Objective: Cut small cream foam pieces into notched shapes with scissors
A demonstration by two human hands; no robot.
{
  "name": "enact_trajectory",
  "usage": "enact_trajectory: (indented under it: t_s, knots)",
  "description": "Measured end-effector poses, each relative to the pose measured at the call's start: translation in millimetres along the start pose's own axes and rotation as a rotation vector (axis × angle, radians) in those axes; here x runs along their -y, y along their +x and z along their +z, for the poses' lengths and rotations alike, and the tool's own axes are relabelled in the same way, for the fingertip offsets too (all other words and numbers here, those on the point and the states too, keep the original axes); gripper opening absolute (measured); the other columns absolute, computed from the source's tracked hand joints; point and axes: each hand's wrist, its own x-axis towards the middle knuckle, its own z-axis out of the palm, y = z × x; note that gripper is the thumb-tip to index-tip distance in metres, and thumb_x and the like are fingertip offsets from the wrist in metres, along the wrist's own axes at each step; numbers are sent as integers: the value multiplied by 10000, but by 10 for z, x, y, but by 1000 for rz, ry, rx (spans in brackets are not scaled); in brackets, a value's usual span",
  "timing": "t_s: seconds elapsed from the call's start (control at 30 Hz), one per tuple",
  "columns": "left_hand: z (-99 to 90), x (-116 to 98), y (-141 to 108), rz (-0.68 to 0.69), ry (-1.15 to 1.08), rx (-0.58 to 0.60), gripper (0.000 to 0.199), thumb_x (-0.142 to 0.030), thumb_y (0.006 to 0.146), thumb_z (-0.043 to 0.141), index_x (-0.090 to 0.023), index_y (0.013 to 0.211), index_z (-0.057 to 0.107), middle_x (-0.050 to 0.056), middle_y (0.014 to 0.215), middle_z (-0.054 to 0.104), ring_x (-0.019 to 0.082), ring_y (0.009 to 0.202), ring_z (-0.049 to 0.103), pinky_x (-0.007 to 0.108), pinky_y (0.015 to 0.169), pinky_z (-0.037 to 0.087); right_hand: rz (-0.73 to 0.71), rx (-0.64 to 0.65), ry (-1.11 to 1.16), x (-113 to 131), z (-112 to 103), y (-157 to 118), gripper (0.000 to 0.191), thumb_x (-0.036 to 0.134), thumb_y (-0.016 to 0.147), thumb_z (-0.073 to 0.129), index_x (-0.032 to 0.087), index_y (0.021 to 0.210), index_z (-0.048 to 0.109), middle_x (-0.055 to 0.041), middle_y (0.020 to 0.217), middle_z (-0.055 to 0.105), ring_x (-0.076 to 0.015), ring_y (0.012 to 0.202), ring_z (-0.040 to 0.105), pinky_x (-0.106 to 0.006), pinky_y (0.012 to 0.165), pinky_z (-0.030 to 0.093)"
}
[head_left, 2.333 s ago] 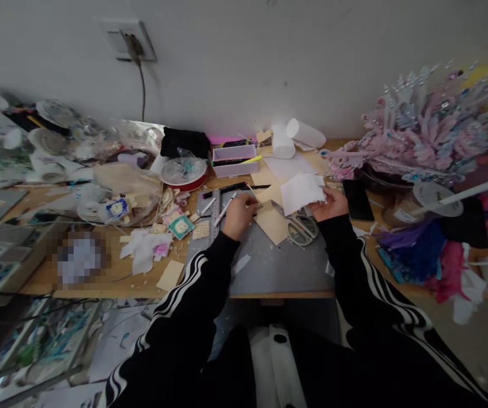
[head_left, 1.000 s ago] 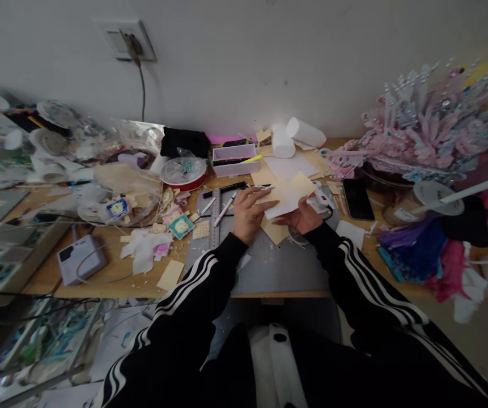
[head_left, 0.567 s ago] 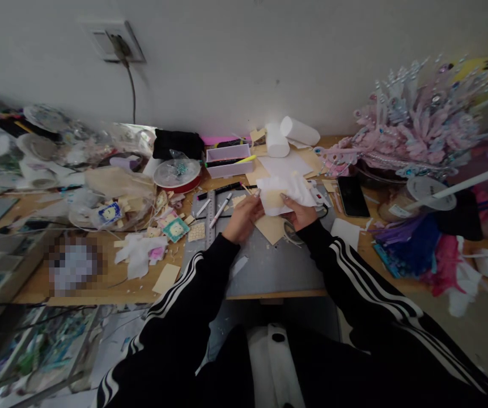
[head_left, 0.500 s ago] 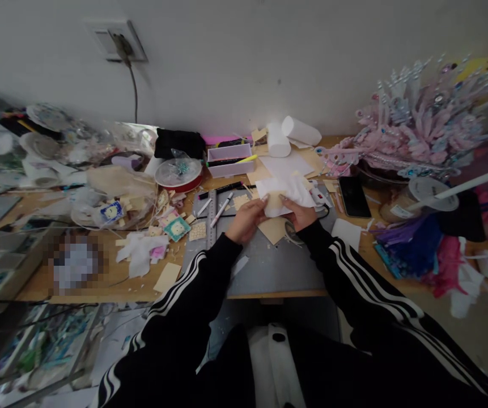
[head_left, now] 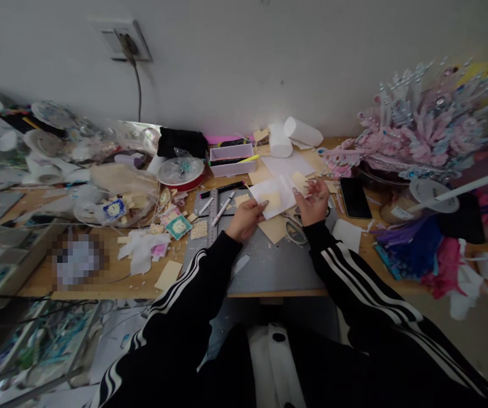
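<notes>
A thin white sheet [head_left: 275, 194] is pinched at its lower left by my left hand [head_left: 245, 220], with a pale yellowish piece showing at that side. My right hand [head_left: 312, 203] is at the sheet's right edge, its fingers spread and slightly blurred; nothing can be made out in its grip. Beneath the hands lies a tan card [head_left: 274, 230] on the grey mat [head_left: 264, 272]. Scissors [head_left: 295, 231] lie just below my right hand. A metal ruler [head_left: 212, 221] and a white marker [head_left: 223, 209] are left of my left hand.
A lilac box [head_left: 232, 160] with pens stands behind the mat, beside white rolls [head_left: 280, 141]. A phone [head_left: 355, 198], a lidded cup [head_left: 418, 198] and pink decorations [head_left: 418, 130] are on the right. A ribbon spool [head_left: 181, 171] and craft scraps crowd the left.
My right hand has moved right and its fingers have spread from the sheet. The sheet has tilted and shows more of its surface. My left hand still holds it.
</notes>
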Motion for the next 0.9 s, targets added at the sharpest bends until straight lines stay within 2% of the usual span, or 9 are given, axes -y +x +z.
enact_trajectory:
  t_s: [0.03,0.1,0.17,0.33,0.47,0.6,0.9]
  knots:
    - [4,-4,-2,8,4,0,99,-118,760,742,-99,852,711,105,891,768,230,977,714,369,903,567,-105,0,-105,-2,-27,12,437,367,650,793,247,1032,620,-80,1116,638,-234,1075,596,-396,925,502]
    - [11,-5,-7,25,11,10,145,-119,735,764,-100,869,711,104,908,769,235,999,708,370,916,562,-261,90,-297,-3,-57,10,270,337,673,782,247,891,651,-85,1056,649,-267,1098,579,-459,1001,445]
    - [16,-3,-14,32,16,27,180,-120,720,775,-102,888,711,104,922,769,237,1012,705,368,924,558,-315,198,-420,-12,-48,-21,199,315,657,799,243,769,650,-78,989,658,-285,1072,584,-492,1030,405]
    - [10,-6,-25,-27,26,87,147,-97,738,757,-105,878,716,102,916,773,229,988,713,370,922,565,-223,294,-430,-77,33,-94,210,300,646,816,231,679,620,-91,992,674,-293,1053,585,-494,1032,383]
    - [-11,-22,-18,-98,1,78,58,-112,833,675,-91,873,711,122,884,766,209,925,730,348,886,581,-180,337,-408,-99,21,-73,210,281,654,818,233,665,614,-96,1005,680,-298,1065,580,-507,1054,348]
    - [-27,-44,-17,-133,-10,45,121,-150,903,604,-78,899,701,143,854,756,202,860,740,347,847,598,-199,348,-409,-81,-16,-35,215,271,645,830,237,653,617,-78,963,690,-295,1042,593,-517,1044,352]
    - [-11,-74,-29,-187,5,29,145,-155,915,582,-70,897,698,143,803,750,214,806,746,352,785,614,-236,380,-441,-91,-15,-47,215,249,610,853,237,648,641,-82,991,693,-303,1063,596,-521,1030,367]
